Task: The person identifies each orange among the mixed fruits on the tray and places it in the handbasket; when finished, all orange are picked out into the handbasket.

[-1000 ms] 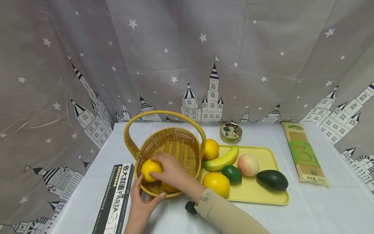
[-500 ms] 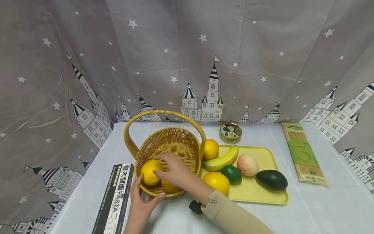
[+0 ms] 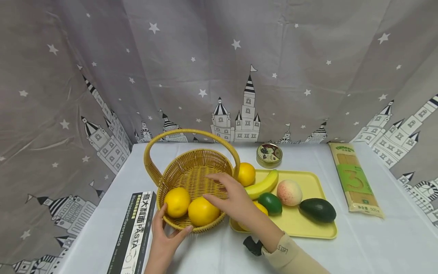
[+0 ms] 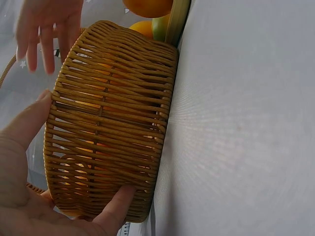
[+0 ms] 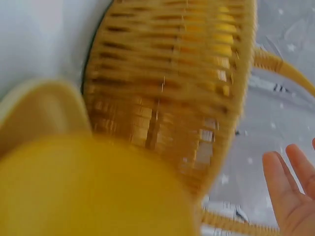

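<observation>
Two yellow fruits, an orange and a rounder-ended yellow one, lie inside the wicker basket in the head view. My left hand holds the basket's near-left side, thumb on the rim and a finger along the wall in the left wrist view. Above the basket's right rim, my right hand has its fingers spread and holds nothing. Its forearm partly hides a yellow fruit on the yellow tray. In the right wrist view a large yellow fruit fills the foreground.
On the tray are a banana, a green fruit, a peach and an avocado. Another orange sits by the basket handle. A tin, noodle packet and pasta box stand around.
My right hand has let go of the orange in the basket and moved right, toward the tray side. The left hand keeps its hold on the basket.
</observation>
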